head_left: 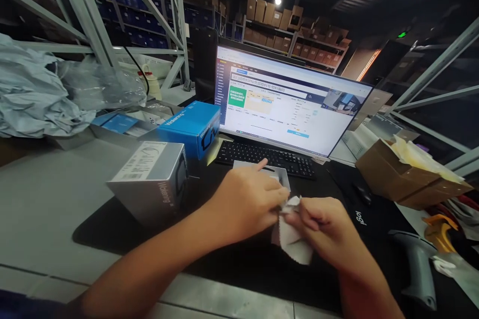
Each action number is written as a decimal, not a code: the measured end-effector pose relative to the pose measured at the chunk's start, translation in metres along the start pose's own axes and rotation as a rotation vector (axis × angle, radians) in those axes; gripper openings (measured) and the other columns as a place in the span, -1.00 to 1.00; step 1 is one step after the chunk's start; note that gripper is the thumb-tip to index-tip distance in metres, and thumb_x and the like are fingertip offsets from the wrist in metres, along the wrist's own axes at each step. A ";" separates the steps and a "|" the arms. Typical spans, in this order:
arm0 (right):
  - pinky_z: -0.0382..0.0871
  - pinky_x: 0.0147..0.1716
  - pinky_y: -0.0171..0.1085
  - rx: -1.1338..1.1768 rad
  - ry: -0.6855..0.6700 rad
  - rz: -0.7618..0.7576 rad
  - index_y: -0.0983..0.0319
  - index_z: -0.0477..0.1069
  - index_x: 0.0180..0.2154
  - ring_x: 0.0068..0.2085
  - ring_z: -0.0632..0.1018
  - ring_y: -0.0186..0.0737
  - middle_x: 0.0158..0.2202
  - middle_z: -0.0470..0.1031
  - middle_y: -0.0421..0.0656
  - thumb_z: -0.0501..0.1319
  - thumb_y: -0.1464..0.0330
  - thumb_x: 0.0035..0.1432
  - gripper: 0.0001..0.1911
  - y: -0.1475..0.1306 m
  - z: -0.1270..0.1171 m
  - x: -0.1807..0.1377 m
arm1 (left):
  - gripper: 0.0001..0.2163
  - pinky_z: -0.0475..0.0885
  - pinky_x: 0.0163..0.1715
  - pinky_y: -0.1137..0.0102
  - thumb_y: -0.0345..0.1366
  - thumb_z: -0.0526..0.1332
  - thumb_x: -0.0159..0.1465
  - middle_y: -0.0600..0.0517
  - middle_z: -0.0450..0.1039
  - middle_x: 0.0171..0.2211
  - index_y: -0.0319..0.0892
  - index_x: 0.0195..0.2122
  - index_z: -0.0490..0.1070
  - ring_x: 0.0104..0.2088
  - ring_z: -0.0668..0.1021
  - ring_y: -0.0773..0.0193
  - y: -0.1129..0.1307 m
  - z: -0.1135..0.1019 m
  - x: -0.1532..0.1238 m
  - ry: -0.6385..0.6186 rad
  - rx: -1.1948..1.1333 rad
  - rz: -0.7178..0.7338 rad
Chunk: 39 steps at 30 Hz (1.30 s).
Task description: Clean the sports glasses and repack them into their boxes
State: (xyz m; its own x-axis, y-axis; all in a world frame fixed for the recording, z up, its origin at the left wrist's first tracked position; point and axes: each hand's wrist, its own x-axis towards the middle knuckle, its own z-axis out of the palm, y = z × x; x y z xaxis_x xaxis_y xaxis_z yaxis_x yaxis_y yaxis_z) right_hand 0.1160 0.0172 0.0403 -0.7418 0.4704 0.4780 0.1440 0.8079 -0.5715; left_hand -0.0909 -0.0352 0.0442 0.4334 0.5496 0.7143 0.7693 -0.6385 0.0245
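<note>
My right hand (327, 222) is closed around a small white cloth (295, 241) with a zigzag-cut edge, which hangs down below the fingers. Close beside it, my left hand (252, 202) has its fingers curled together at the cloth's upper end, with one finger or the thumb raised. What the left fingers pinch is hidden behind them. Just beyond the left hand lies a shallow grey open box (282, 174), partly covered by that hand. To the left stand a grey printed box (149, 179) and, behind it, a blue box (192, 124).
A monitor (277, 104) and black keyboard (295, 162) are ahead. A barcode scanner (417, 264) lies at the right, near a mouse (362, 194) on a black mat. Beyond is a cardboard box (392, 174). Crumpled plastic bags (37, 84) are heaped at the left.
</note>
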 end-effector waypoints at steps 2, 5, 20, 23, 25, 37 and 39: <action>-0.04 -0.55 -0.36 -0.014 0.048 0.006 0.19 -0.11 -0.52 -0.55 0.06 -0.44 -0.58 -0.02 -0.36 0.18 0.43 0.32 -0.51 0.000 0.007 0.001 | -0.85 0.37 0.23 0.05 -0.47 0.20 0.18 0.05 0.61 -0.39 -0.22 -0.28 0.56 -0.38 0.63 0.28 0.000 0.002 0.000 -0.013 0.021 0.040; -0.02 -0.56 -0.36 0.140 -0.116 0.063 0.17 -0.13 -0.52 -0.54 0.07 -0.43 -0.58 -0.01 -0.36 0.18 0.37 0.34 -0.49 0.010 -0.006 0.001 | -0.83 0.29 0.27 -0.02 -0.43 0.23 0.20 0.11 0.61 -0.37 -0.15 -0.21 0.56 -0.36 0.63 0.29 -0.006 -0.005 0.001 -0.046 -0.036 0.003; -0.01 -0.58 -0.41 0.046 -0.048 0.006 0.20 -0.07 -0.55 -0.56 0.10 -0.47 -0.61 0.05 -0.37 0.25 0.44 0.26 -0.48 0.009 0.004 0.003 | -0.86 0.30 0.26 -0.01 -0.42 0.26 0.23 0.12 0.62 -0.30 -0.12 -0.21 0.55 -0.26 0.64 0.25 -0.012 -0.005 0.004 -0.052 -0.040 0.012; 0.07 -0.54 -0.40 0.172 -0.297 -0.037 0.20 -0.09 -0.58 -0.56 0.19 -0.46 -0.62 0.11 -0.34 0.28 0.42 0.24 -0.44 0.016 -0.016 0.001 | -0.84 0.30 0.27 0.06 -0.39 0.29 0.21 0.15 0.64 -0.27 -0.07 -0.19 0.57 -0.25 0.66 0.29 -0.022 -0.015 0.004 -0.060 -0.177 -0.071; 0.07 -0.54 -0.39 0.210 -0.320 -0.055 0.20 -0.09 -0.60 -0.56 0.22 -0.45 -0.64 0.13 -0.33 0.28 0.41 0.24 -0.44 0.017 -0.022 0.001 | -0.84 0.29 0.28 0.08 -0.38 0.30 0.21 0.16 0.65 -0.27 -0.06 -0.20 0.58 -0.26 0.66 0.30 -0.024 -0.018 0.003 -0.065 -0.208 -0.091; -0.02 -0.59 -0.37 0.100 -0.066 0.122 0.18 -0.06 -0.57 -0.56 0.08 -0.43 -0.62 0.04 -0.35 0.25 0.30 0.26 -0.47 0.013 -0.002 0.004 | -0.84 0.33 0.23 -0.05 -0.37 0.26 0.23 0.10 0.63 -0.31 -0.11 -0.18 0.56 -0.27 0.65 0.23 -0.014 -0.005 0.002 -0.062 -0.028 -0.008; 0.02 -0.56 -0.36 0.123 -0.233 0.064 0.18 -0.08 -0.57 -0.56 0.13 -0.42 -0.61 0.08 -0.33 0.23 0.28 0.29 -0.46 0.019 -0.016 0.003 | -0.82 0.32 0.24 -0.03 -0.38 0.27 0.20 0.13 0.64 -0.26 -0.06 -0.17 0.56 -0.23 0.66 0.24 -0.019 -0.012 0.001 -0.059 -0.084 -0.060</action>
State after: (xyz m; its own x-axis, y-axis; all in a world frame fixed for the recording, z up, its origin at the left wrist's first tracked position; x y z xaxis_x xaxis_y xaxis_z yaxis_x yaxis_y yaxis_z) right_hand 0.1268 0.0393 0.0414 -0.8664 0.4133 0.2801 0.1253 0.7230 -0.6794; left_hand -0.1108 -0.0290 0.0533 0.4168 0.6172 0.6673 0.7537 -0.6450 0.1259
